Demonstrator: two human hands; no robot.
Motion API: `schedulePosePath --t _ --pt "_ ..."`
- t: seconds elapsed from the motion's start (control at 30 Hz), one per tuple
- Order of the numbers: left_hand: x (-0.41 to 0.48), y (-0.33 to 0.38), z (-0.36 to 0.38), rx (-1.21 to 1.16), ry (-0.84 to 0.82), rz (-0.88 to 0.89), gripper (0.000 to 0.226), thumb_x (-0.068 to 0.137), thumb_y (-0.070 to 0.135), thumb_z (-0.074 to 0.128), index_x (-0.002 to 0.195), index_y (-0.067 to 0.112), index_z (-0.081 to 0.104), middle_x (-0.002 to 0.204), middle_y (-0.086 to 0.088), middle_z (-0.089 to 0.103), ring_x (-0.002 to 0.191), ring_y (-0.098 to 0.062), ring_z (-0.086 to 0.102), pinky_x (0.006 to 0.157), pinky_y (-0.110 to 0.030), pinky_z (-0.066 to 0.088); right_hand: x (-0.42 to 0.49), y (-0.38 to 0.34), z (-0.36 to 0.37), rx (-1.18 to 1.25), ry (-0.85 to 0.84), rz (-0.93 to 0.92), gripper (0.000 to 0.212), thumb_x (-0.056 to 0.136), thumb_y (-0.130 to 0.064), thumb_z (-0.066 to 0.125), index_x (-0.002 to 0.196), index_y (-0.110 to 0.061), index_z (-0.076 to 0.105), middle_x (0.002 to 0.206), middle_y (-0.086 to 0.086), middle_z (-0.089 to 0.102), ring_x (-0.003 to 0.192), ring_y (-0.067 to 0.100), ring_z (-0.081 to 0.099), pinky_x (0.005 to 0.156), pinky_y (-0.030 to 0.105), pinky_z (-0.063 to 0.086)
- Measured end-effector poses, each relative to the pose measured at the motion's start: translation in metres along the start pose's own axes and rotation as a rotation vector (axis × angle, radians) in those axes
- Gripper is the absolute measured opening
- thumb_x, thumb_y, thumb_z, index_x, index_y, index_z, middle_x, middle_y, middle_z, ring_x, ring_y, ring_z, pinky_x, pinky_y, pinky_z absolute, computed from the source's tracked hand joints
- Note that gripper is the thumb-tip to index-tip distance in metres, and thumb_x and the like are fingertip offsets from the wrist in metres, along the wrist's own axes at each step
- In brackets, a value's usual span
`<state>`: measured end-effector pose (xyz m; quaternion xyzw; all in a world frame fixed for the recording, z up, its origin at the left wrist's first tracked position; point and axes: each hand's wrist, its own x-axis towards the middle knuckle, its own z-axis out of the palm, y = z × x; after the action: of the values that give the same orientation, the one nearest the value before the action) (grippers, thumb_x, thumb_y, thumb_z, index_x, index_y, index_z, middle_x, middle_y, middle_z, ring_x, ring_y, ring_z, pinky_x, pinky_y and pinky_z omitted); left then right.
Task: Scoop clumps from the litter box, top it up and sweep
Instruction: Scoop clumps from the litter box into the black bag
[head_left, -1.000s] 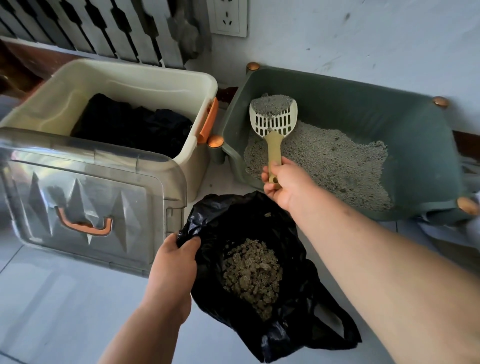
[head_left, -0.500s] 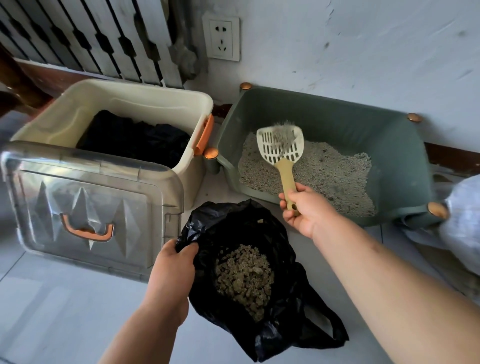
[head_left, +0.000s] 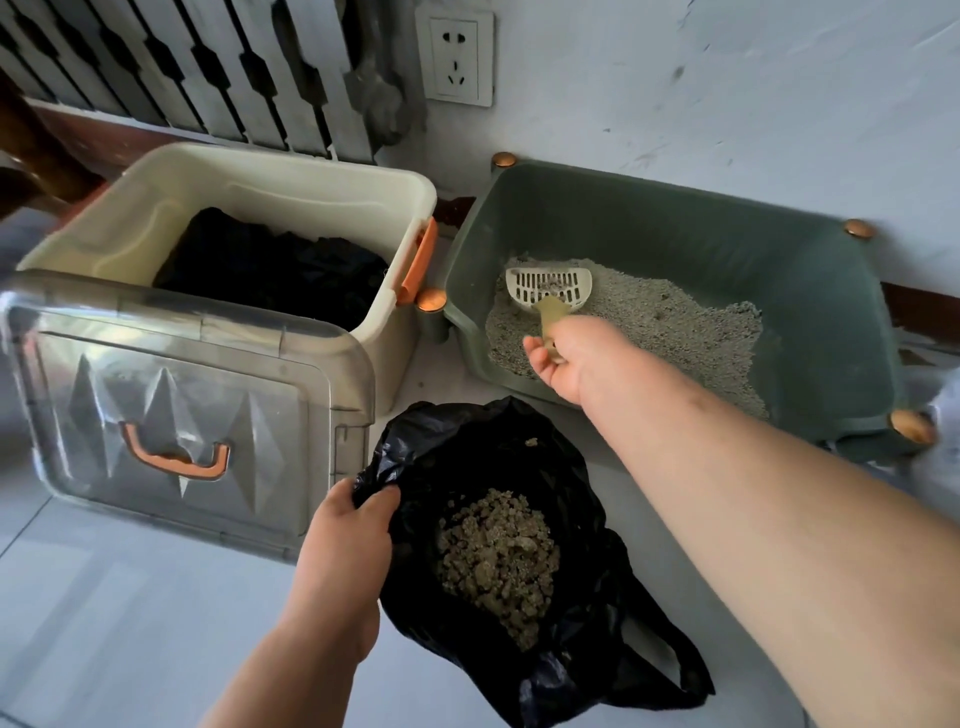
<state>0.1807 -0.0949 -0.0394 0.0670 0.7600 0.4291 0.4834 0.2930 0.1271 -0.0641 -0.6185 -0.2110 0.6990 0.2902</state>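
Down on the floor by the wall, I am working at the left end of the litter box (head_left: 675, 223), where the scoop (head_left: 549, 289) is sitting with its slotted head on the grey litter (head_left: 675, 332). My right grip (head_left: 579, 358) is wrapping around the scoop's handle, fingers curled on it, so most of the handle is hidden. My left grip (head_left: 345, 545) is pinching the rim of the black bag (head_left: 587, 670), holding its mouth open just in front of the box.

Judging by the heap of clumps (head_left: 496, 561) lying in the bag, the scooping is well under way, but I am not finishing it yet: the scoop is down in the litter with only a few crumbs showing in its head. Topping up is waiting, I would say, since the litter is lying thin and uneven, with bare green bottom showing toward the right end. Sweeping is waiting too; I am seeing no broom.

The scoop is pointing away from me, toward the wall, head at the far end and handle coming back into my palm. Its long axis is running near to far, leaning a little left, with the open face of the head turned up and toward me.
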Motion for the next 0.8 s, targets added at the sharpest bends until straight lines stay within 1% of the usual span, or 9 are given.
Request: schedulePosePath --t 0.07,0.13,0.2,0.3,0.4,0.5,0.57,0.7,0.8 --pt "0.001 0.000 -0.001 -0.001 -0.007 -0.004 0.019 0.099 0.010 0.053 0.116 0.012 0.064 0.099 -0.010 0.075 0.090 -0.026 0.073 0.081 -0.042 0.060 0.006 -0.006 0.014 0.054 0.025 0.039 0.021 0.101 -0.023 0.045 0.113 -0.009 0.054 0.085 0.011 0.058 0.052 0.013 0.055 0.032 0.014 0.039" --pt "0.003 -0.001 -0.002 -0.006 -0.012 -0.013 0.032 0.099 0.013 0.054 0.131 0.012 0.057 0.108 -0.010 0.074 0.097 -0.027 0.072 0.087 -0.045 0.059 0.008 -0.012 0.027 0.156 0.041 0.097 0.019 0.102 -0.020 0.041 0.102 -0.006 0.055 0.077 0.011 0.056 0.050 0.016 0.054 0.031 0.013 0.038" --pt "0.006 -0.001 -0.003 -0.015 -0.007 -0.023 0.041 0.098 0.016 0.055 0.139 0.014 0.051 0.114 -0.009 0.072 0.101 -0.027 0.071 0.093 -0.049 0.057 0.009 -0.016 0.039 0.240 0.060 0.144 0.027 0.102 -0.016 0.034 0.089 -0.004 0.055 0.073 0.010 0.055 0.049 0.017 0.052 0.029 0.010 0.033" --pt "0.010 -0.002 -0.004 -0.016 -0.011 -0.024 0.038 0.099 0.015 0.055 0.137 0.014 0.054 0.114 -0.009 0.072 0.102 -0.027 0.071 0.094 -0.049 0.056 0.008 -0.021 0.055 0.356 0.041 0.159 0.032 0.098 -0.013 0.029 0.076 -0.004 0.050 0.072 0.009 0.050 0.049 0.015 0.044 0.029 0.007 0.022" --pt "0.012 -0.004 -0.006 -0.027 -0.012 -0.038 0.037 0.099 0.015 0.055 0.136 0.014 0.055 0.113 -0.009 0.073 0.102 -0.027 0.071 0.094 -0.049 0.056 0.007 -0.022 0.062 0.478 0.007 0.152 0.034 0.098 -0.014 0.030 0.070 -0.005 0.048 0.067 0.008 0.047 0.048 0.014 0.041 0.028 0.006 0.020" --pt "0.012 -0.003 -0.007 -0.021 -0.003 -0.033 0.020 0.100 0.011 0.054 0.117 0.013 0.063 0.097 -0.010 0.076 0.091 -0.026 0.074 0.087 -0.047 0.059 0.004 -0.022 0.061 0.526 0.014 0.159 0.033 0.099 -0.016 0.035 0.070 -0.006 0.049 0.065 0.008 0.048 0.048 0.015 0.043 0.029 0.007 0.021" --pt "0.010 -0.001 -0.007 -0.014 -0.005 -0.029 0.017 0.100 0.009 0.053 0.112 0.013 0.065 0.091 -0.009 0.077 0.087 -0.026 0.074 0.084 -0.045 0.060 0.002 -0.019 0.057 0.487 0.029 0.148 0.031 0.098 -0.018 0.038 0.071 -0.008 0.050 0.065 0.006 0.049 0.047 0.014 0.044 0.030 0.008 0.022" --pt "0.005 0.001 -0.005 -0.010 -0.013 -0.027 0.033 0.099 0.011 0.054 0.132 0.013 0.057 0.102 -0.009 0.075 0.095 -0.026 0.072 0.088 -0.046 0.058 -0.005 -0.002 0.040 0.383 -0.006 0.093 0.026 0.098 -0.012 0.032 0.079 -0.010 0.049 0.071 0.002 0.046 0.052 0.010 0.046 0.029 0.010 0.024" --pt "0.003 0.001 -0.005 -0.002 -0.009 -0.024 0.038 0.098 0.013 0.055 0.137 0.015 0.054 0.107 -0.009 0.074 0.098 -0.028 0.072 0.092 -0.050 0.057 -0.006 0.014 0.025 0.234 -0.002 -0.007 0.021 0.099 -0.006 0.033 0.100 -0.010 0.053 0.082 0.004 0.052 0.058 0.009 0.051 0.033 0.014 0.031"
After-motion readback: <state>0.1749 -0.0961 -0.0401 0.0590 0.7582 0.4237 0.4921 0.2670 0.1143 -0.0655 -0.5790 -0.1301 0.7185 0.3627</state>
